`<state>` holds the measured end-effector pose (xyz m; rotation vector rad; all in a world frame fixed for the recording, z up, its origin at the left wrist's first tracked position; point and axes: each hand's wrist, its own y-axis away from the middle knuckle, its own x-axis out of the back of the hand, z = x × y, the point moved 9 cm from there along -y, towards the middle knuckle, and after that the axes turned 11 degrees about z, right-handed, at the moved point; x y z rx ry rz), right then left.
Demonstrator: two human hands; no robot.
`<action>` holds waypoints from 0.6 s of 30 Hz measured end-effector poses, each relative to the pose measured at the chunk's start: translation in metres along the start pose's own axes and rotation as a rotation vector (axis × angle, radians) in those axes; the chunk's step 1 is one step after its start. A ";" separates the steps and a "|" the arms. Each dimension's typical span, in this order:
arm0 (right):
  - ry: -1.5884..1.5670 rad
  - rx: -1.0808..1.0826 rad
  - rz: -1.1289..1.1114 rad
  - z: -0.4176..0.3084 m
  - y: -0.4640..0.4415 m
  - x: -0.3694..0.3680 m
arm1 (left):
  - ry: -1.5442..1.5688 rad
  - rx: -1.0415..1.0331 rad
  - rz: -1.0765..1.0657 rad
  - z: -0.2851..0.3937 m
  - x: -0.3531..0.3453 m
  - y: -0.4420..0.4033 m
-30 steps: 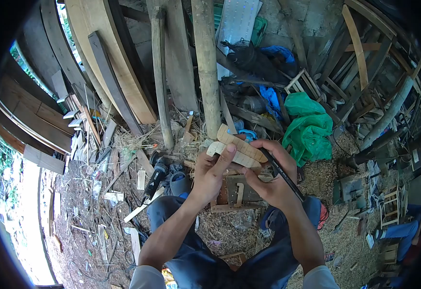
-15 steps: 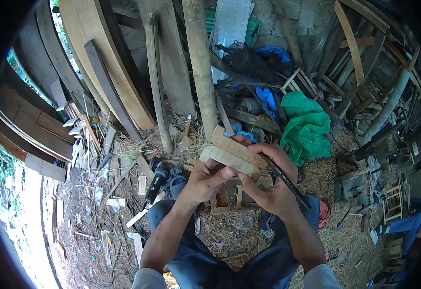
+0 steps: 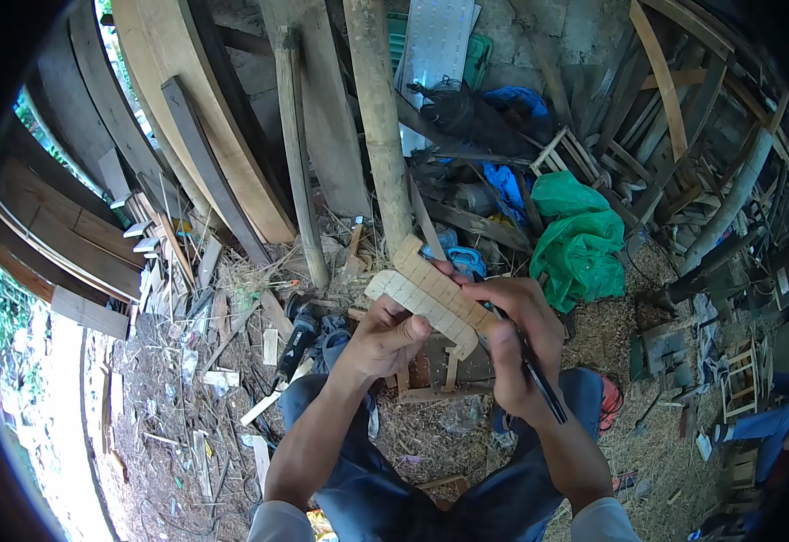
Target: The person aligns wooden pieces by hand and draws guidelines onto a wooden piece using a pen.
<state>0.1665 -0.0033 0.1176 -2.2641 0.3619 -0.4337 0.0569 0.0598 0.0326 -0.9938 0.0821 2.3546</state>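
Observation:
Two small, light wooden pieces with rounded ends and dark marked lines are held side by side above my knees. My left hand [image 3: 378, 345] is closed on the near end of the lower wooden piece [image 3: 420, 310], thumb on top. With fingers and thumb, my right hand [image 3: 528, 348] pinches the right end of the upper wooden piece [image 3: 439, 284]. A dark pencil-like stick [image 3: 546, 390] also sits in my right hand, pointing down toward my wrist. Part of both pieces is hidden behind my fingers.
An angle grinder-like tool [image 3: 296, 345] lies on the littered ground left of my knee. Green plastic sheeting [image 3: 578, 242] lies ahead right. Long boards [image 3: 200, 117] lean at the left, beside a wooden post [image 3: 378, 117]. Another person's leg [image 3: 757, 427] shows far right.
The lower piece has shifted and tilted, its right end now swinging down free of my right fingers. My right hand has moved slightly right, and the dark stick has turned steeper.

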 end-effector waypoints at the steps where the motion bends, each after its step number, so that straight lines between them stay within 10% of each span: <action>1: 0.030 -0.013 0.002 0.001 0.000 0.001 | -0.008 -0.003 -0.009 0.001 -0.001 0.000; 6: -0.307 -0.343 0.326 0.026 0.011 0.015 | 0.009 0.009 -0.061 0.000 -0.005 0.001; 18: -0.223 0.079 0.123 -0.005 0.012 0.012 | -0.013 0.033 -0.157 -0.004 -0.014 0.006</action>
